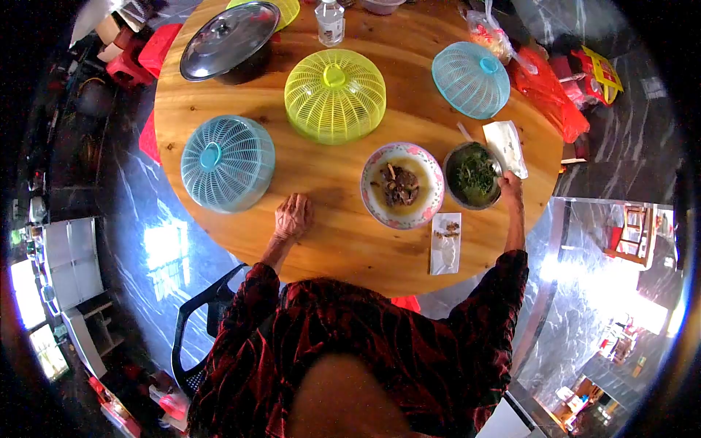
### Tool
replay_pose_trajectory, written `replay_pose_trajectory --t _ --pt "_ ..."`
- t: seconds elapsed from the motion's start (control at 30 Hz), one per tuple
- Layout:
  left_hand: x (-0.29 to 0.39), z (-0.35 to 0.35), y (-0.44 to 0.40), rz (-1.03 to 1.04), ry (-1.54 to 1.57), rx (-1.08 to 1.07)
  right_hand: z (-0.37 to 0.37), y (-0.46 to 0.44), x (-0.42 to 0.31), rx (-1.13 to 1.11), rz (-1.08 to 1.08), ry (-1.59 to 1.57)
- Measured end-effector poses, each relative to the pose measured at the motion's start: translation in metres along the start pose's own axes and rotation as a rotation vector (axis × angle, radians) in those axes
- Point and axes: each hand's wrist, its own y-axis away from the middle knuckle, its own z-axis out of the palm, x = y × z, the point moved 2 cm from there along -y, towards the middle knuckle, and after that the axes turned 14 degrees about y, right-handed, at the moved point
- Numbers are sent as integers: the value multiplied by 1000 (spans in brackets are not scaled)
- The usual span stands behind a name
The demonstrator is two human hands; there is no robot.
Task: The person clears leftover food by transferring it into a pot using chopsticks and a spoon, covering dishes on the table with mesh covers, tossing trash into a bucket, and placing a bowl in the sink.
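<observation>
My left hand [294, 216] rests on the wooden table with its fingers curled in, and nothing shows in it. At the right side, my right hand [512, 187] grips the rim of a metal bowl [454, 191] of dark leafy greens in liquid. Just left of that bowl stands a white bowl with a pink flowered rim [371, 161], holding dark pieces of food in broth. A folded white tissue [446, 257] with brown scraps lies below the two bowls. Another white paper packet [504, 146] is beyond my right hand.
Blue mesh food covers stand at left [228, 164] and far right [471, 80], with a yellow cover [335, 98] between. A dark lidded pot [231, 40] and clear bottle [330, 23] are at the back. A black chair [191, 310] and red stools [159, 50] flank the table.
</observation>
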Motion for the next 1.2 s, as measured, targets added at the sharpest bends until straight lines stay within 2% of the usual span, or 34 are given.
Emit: replay_pose_trajectory --t 0.03,0.1,0.13,0.17,0.2,0.23,0.27,0.3,0.33,0.37,0.4,0.43,0.5,0.53,0.67,0.7,0.73,0.77,0.83,0.87,0.93,0.97,1.0,1.1,1.2 --pt "1 -1 -1 -5 -17 -13 8 -5 8 0 -2 1" --pt "-1 1 1 -9 -33 -28 4 -13 -1 125 114 -277" --pt "-2 1 2 -5 -17 -4 0 -22 -6 104 46 -160" --pt "-3 3 1 0 0 20 6 -26 -21 89 138 -375" --pt "-2 1 -1 5 2 19 28 -41 -15 131 72 -329" --pt "3 -1 -4 88 -55 3 33 -47 -37 113 215 -530" --pt "6 -4 -6 173 -114 -12 38 -52 -54 80 141 -558" --pt "0 -1 -2 182 -115 -10 57 -53 -84 15 538 -1058" --pt "-7 2 3 105 -55 -33 53 -54 -110 -5 481 -955" --pt "-14 5 8 27 5 -55 95 -68 -95 -8 432 -1130" --pt "-9 3 8 153 -182 -25 71 -68 -131 -101 585 -892" --pt "-9 2 6 161 -185 -22 70 -72 -140 -94 582 -899" --pt "-16 7 9 179 -114 24 123 -87 -119 47 529 -722" --pt "-11 7 4 92 -66 -18 153 -95 -105 120 507 -683" --pt "-1 -1 0 61 -20 -3 123 -90 -120 55 418 -905" --pt "-1 -1 -1 53 -30 5 75 -84 -146 -12 453 -617" --pt "-1 -1 -1 45 -42 15 58 -85 -154 -76 477 -329" --pt "-2 -1 -2 36 -45 19 64 -88 -143 -82 469 -328" --pt "-3 -2 -1 -1 10 -39 67 -96 -114 560 -92 258" --pt "-5 -2 2 -14 3 -36 68 -97 -104 552 -104 251" --pt "-7 -1 3 -2 -51 -61 69 -94 -94 302 -134 354" --pt "-7 -1 3 -11 -58 -55 73 -87 -81 300 -146 350" --pt "-7 -1 2 -1 -48 -54 68 -72 -78 437 -270 291" --pt "-5 -2 1 -4 -31 -52 32 -71 -99 210 -170 303" --pt "0 -2 -2 -29 -29 -40 -13 -100 -136 259 -88 301"
